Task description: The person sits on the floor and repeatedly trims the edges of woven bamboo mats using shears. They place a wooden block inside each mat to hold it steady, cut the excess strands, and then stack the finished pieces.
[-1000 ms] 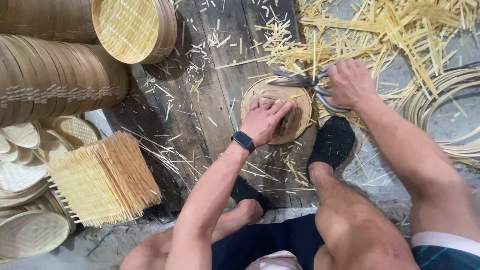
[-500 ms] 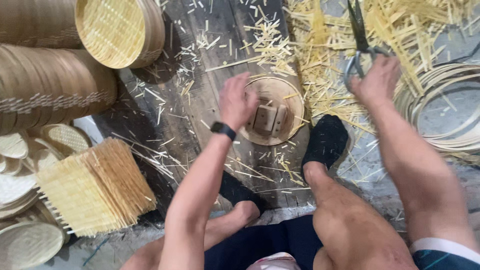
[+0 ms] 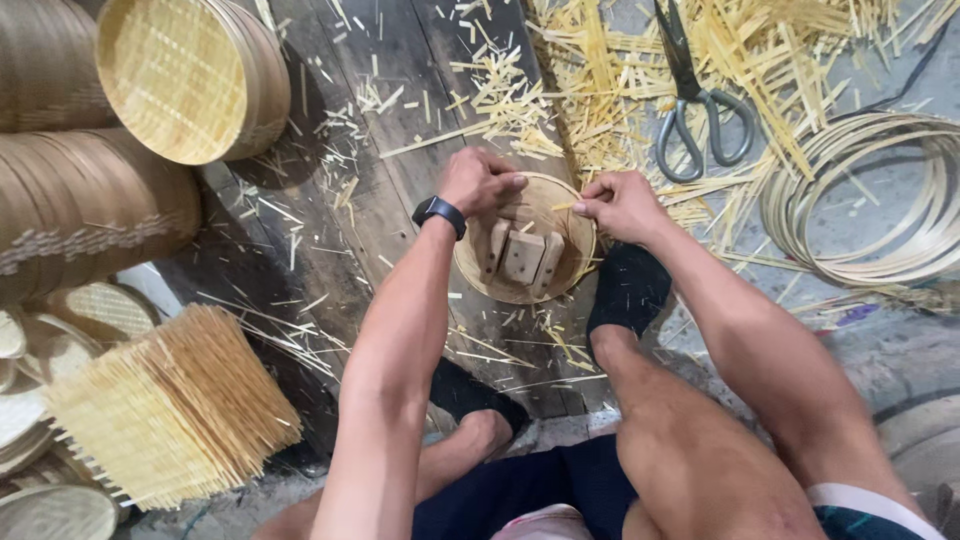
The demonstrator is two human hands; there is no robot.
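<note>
A small round bamboo tray lies on a dark wooden board, with three wooden blocks inside it. My left hand, with a black watch on the wrist, curls over the tray's far left rim. My right hand pinches the rim on the right side, fingers closed on a thin strip there. Large grey scissors lie apart from both hands on bamboo strips beyond the tray. My foot in a black sock rests against the tray's right edge.
Stacks of finished woven trays stand at the left. A square woven mat with loose ends lies at the lower left. Coiled bamboo hoops sit at the right, and cut strips litter the board and floor.
My right hand has let go of the scissors, which now lie on the strips, and has come back to the tray's right rim. My left hand moved to the far rim.
</note>
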